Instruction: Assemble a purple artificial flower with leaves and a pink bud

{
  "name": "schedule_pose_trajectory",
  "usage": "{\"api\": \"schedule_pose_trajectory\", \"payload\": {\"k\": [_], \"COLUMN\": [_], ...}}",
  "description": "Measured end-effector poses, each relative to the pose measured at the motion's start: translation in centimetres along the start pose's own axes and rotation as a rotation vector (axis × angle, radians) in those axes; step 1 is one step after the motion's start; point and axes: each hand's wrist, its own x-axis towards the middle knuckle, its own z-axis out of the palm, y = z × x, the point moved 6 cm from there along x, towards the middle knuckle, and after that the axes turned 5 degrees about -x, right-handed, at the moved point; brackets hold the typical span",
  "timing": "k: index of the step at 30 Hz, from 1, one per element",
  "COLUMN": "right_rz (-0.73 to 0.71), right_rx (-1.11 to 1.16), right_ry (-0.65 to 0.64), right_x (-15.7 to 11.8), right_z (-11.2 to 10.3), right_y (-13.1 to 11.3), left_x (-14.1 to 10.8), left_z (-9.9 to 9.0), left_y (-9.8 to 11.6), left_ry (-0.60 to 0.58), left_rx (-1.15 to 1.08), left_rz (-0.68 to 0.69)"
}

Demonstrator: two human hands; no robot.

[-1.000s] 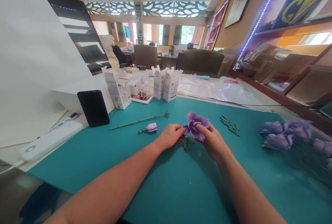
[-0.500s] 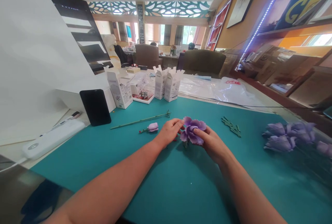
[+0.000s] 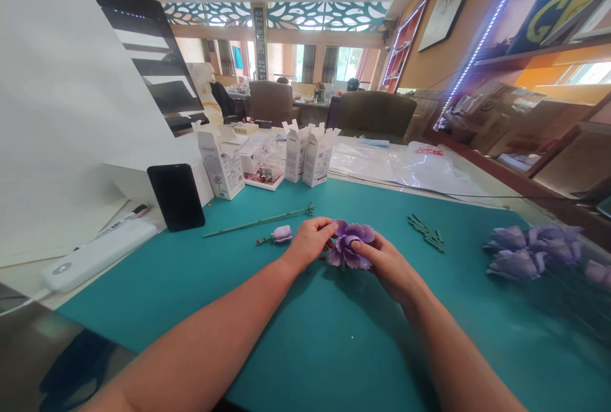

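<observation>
Between my two hands is a purple artificial flower (image 3: 344, 253) with wide, spread petals, held just above the green mat. My left hand (image 3: 310, 241) pinches its left petal edge, the fingers closed. On the flower's right side, my right hand (image 3: 384, 262) grips it, with the thumb pressed on the centre petals and the other fingers hidden behind. Left of my left hand lies a small purple flower bud (image 3: 281, 234) on a short green stem. A long green stem (image 3: 260, 222) rests behind the bud. Small red bits (image 3: 323, 258) show beneath the held flower.
Several short green sticks (image 3: 426, 234) lie to the right, with several purple flowers (image 3: 518, 251) at the far right. Open white boxes (image 3: 317, 158), a black phone (image 3: 175, 197) and a white power strip (image 3: 98, 256) stand or lie around the green mat (image 3: 305, 348).
The flower has shifted slightly left and tilted, its centre turning down a little. My right hand has moved left with it; my left hand stays nearly in place.
</observation>
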Motion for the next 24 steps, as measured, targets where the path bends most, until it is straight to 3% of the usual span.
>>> {"api": "schedule_pose_trajectory", "payload": {"k": [7, 14, 19, 24], "right_rz": [0.002, 0.029, 0.019, 0.022], "right_rx": [0.007, 0.118, 0.166, 0.165], "right_ry": [-0.002, 0.14, 0.151, 0.143], "right_x": [-0.2, 0.1, 0.0, 0.0], "right_z": [0.0, -1.2, -1.7, -1.5], "right_y": [-0.3, 0.2, -0.4, -0.3], "left_x": [0.0, -0.1, -0.4, -0.8], "left_z": [0.0, 0.4, 1.1, 1.3], "left_y": [0.1, -0.4, -0.1, 0.7], "left_ry": [-0.003, -0.055, -0.158, -0.157], "left_rx": [0.034, 0.062, 0.284, 0.482], "left_rz": [0.025, -0.028, 0.021, 0.097]}}
